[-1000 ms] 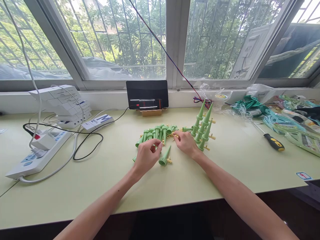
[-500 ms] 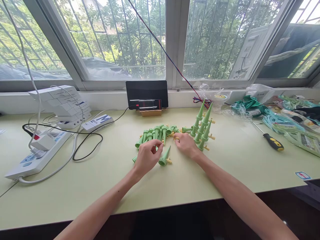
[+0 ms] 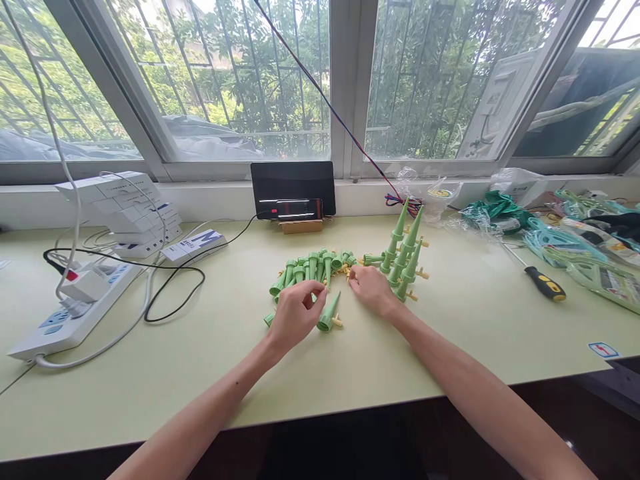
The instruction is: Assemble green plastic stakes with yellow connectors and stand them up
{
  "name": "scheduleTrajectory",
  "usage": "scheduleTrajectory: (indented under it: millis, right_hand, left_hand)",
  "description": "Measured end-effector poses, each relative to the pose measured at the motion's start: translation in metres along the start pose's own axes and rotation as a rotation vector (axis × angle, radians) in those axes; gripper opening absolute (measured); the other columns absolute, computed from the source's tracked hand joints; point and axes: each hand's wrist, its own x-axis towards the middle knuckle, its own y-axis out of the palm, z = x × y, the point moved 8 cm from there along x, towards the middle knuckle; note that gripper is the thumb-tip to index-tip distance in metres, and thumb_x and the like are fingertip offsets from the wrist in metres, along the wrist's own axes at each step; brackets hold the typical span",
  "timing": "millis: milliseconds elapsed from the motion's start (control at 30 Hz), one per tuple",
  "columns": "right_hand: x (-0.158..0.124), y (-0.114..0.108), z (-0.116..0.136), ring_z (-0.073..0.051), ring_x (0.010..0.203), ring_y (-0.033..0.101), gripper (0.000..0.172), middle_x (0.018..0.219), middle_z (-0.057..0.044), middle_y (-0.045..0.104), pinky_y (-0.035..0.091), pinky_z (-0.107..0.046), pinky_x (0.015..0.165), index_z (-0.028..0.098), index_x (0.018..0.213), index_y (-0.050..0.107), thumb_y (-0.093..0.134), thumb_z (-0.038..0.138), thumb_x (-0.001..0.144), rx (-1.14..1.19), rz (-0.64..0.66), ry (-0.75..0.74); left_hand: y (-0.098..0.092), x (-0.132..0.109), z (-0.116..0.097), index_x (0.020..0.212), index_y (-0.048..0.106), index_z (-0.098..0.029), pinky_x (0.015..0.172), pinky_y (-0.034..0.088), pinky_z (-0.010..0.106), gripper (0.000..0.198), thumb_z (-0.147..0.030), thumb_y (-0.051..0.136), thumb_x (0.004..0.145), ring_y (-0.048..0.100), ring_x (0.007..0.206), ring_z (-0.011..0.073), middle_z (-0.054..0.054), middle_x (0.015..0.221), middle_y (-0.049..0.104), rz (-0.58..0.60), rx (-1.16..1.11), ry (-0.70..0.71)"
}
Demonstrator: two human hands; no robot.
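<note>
My left hand (image 3: 299, 310) is closed in a pinch, with a small yellow valve (image 3: 325, 285) at its fingertips. Its palm side faces a heap of green plastic watering spikes (image 3: 313, 265) lying on the table. Just right of that hand, one green spike with a yellow valve (image 3: 329, 315) stands tilted by itself. My right hand (image 3: 373, 288) reaches down to loose yellow valves (image 3: 345, 269) beside the heap; its fingers are bent together, and what they grip is hidden. Behind its wrist, several assembled green spikes (image 3: 407, 257) stand upright in rows.
A phone (image 3: 300, 209) leans before a black tablet (image 3: 293, 180) at the window. At left are a power strip (image 3: 75, 317), cables and stacked white boxes (image 3: 125, 210). A screwdriver (image 3: 545, 283) and plastic-wrapped packs (image 3: 590, 247) lie at right. The table's front edge runs below my forearms.
Both hands keep nearly the same places and grips. The whole view has shifted very slightly; the spikes have not visibly moved on the table.
</note>
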Motion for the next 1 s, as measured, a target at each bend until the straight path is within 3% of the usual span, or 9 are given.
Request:
scheduleTrajectory:
  millis: [133,567,767,1000]
  right_hand:
    - [-0.0018,-0.0049,-0.002,-0.024,0.085,0.066,0.022,0.092,-0.009,0.071,0.04,-0.028,0.066,0.02,0.112,0.059,0.052,0.026,0.092,-0.011,-0.031,0.029]
    - [-0.0005,0.0015,-0.0068,-0.026,0.086,0.068,0.013,0.09,-0.01,0.071,0.04,-0.028,0.065,0.019,0.097,0.062,0.049,0.022,0.095,-0.023,0.007,0.065]
    - [-0.0017,-0.0033,-0.0036,-0.023,0.084,0.067,0.019,0.092,-0.009,0.07,0.039,-0.028,0.064,0.019,0.11,0.058,0.052,0.027,0.094,0.009,-0.05,0.04]
    - [-0.002,-0.003,-0.0035,-0.02,0.086,0.064,0.015,0.102,-0.008,0.063,0.04,-0.027,0.066,0.021,0.103,0.061,0.051,0.027,0.095,-0.023,-0.061,0.015]
  left_hand:
    - [0.0004,0.0001,-0.0007,0.076,0.063,-0.019,0.051,0.036,0.022,0.02,-0.031,0.053,0.088,0.04,0.047,0.0089,-0.001,0.064,0.059,0.003,-0.002,0.003]
    - [0.0012,-0.0001,-0.003,0.076,0.063,-0.019,0.051,0.037,0.022,0.02,-0.031,0.052,0.089,0.041,0.047,0.0091,-0.001,0.065,0.06,0.012,0.003,0.026]
    - [0.0009,0.0002,-0.0039,0.076,0.062,-0.019,0.052,0.037,0.022,0.02,-0.03,0.052,0.089,0.04,0.048,0.009,-0.001,0.066,0.06,0.008,0.006,0.036]
    - [0.0016,0.0004,-0.0034,0.077,0.062,-0.019,0.052,0.035,0.022,0.019,-0.029,0.052,0.089,0.038,0.049,0.009,-0.001,0.066,0.059,0.015,-0.003,0.03]
